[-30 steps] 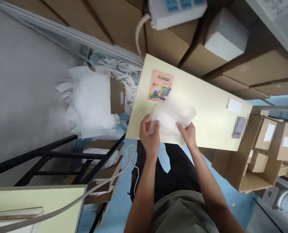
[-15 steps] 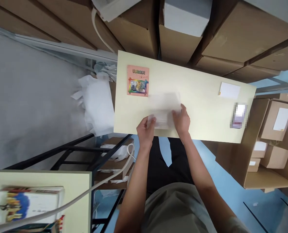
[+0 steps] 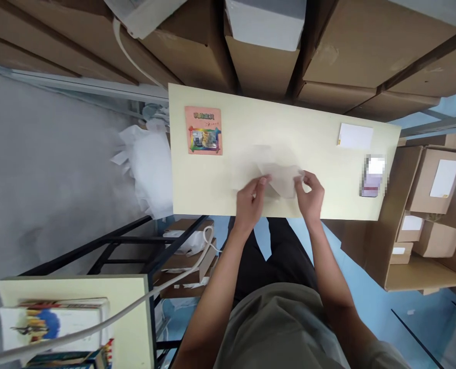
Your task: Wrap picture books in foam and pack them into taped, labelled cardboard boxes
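Observation:
A thin, translucent white sheet (image 3: 282, 179) is stretched between my two hands above the cream table, blurred and folded over in the middle. Whether it is a bag or a single layer I cannot tell. My left hand (image 3: 250, 202) pinches it between thumb and fingers near its centre. At its right corner, my right hand (image 3: 311, 196) holds it in a similar pinch. To the left of the sheet, a pink picture book (image 3: 204, 130) lies flat, touched by neither hand.
On the right of the cream table (image 3: 208, 189) lie a white card (image 3: 355, 136) and a pixelated phone-like object (image 3: 373, 177). Cardboard boxes (image 3: 262, 64) line the back. An open carton (image 3: 393, 256) stands right. A white cable (image 3: 136, 306) crosses the lower left, over books (image 3: 70, 325).
Both hands have moved right in the view, and the sheet has gone from lying flat to being folded over between them. The view has shifted slightly.

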A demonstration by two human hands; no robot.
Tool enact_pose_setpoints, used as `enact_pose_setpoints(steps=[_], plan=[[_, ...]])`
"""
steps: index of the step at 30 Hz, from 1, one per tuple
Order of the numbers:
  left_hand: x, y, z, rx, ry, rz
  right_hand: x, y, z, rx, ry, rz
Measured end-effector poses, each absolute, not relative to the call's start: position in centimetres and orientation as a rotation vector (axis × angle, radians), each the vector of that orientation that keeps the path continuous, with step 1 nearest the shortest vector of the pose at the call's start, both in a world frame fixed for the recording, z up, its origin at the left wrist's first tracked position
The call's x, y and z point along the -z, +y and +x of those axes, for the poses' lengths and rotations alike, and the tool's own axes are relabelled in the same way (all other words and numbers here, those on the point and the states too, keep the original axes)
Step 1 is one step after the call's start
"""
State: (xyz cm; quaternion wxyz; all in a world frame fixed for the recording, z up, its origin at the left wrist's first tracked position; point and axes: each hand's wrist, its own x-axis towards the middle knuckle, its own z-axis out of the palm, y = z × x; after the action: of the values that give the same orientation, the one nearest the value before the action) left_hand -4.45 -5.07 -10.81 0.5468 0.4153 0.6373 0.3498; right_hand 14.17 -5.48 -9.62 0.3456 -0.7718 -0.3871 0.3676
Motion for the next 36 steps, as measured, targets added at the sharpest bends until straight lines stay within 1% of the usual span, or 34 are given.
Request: enact_pose_setpoints(steps=[3,6,10,15,17,20,23,27,30,33,34,36], plan=[[13.7,-4.3,-6.5,-0.786,1.994,1.112,10.9,-5.6,17.3,-0.894,-0.921,-2.006],[16.1,-4.1,-8.1,-0.625,2.21,1.127,12.1,-6.0,19.8,-0.914,-0.78,-2.026],[17.5,-4.2,-8.3,-0.555,2.195,1.106,13.0,-6.5,22.4,-0.995,-0.606,-2.061],[16.9,-3.6,-8.0,-0.693,2.192,1.055,13.1,-6.6,24.9,-1.042,-0.625,-2.113],[16.6,-3.1,-8.3,-0.747,2.163,1.024,13.3,-6.4,25.0,-0.982,-0.776,-2.181],[16.7,-2.2,-9.1,-0.767,2.166,1.035,14.0,-5.9,24.1,-0.772,-1.019,-2.316],[17.5,-1.5,-9.9,-0.762,2.189,1.087,15.4,-5.3,22.6,-0.583,-1.121,-2.411],[18.5,-1.1,-10.5,-0.755,2.171,1.118,17.0,-4.9,21.4,-0.515,-1.166,-2.45],[18.6,-1.0,-11.1,-0.737,2.153,1.091,16.9,-5.1,21.2,-0.42,-1.199,-2.505],[18.4,-0.2,-12.7,-0.81,2.219,1.056,16.2,-5.1,20.2,-0.244,-1.323,-2.484],[18.3,0.3,-13.5,-0.843,2.249,1.044,15.9,-4.9,19.2,-0.227,-1.376,-2.442],[18.5,1.7,-15.0,-0.881,2.289,1.024,15.6,-4.3,15.9,-0.316,-1.481,-2.308]])
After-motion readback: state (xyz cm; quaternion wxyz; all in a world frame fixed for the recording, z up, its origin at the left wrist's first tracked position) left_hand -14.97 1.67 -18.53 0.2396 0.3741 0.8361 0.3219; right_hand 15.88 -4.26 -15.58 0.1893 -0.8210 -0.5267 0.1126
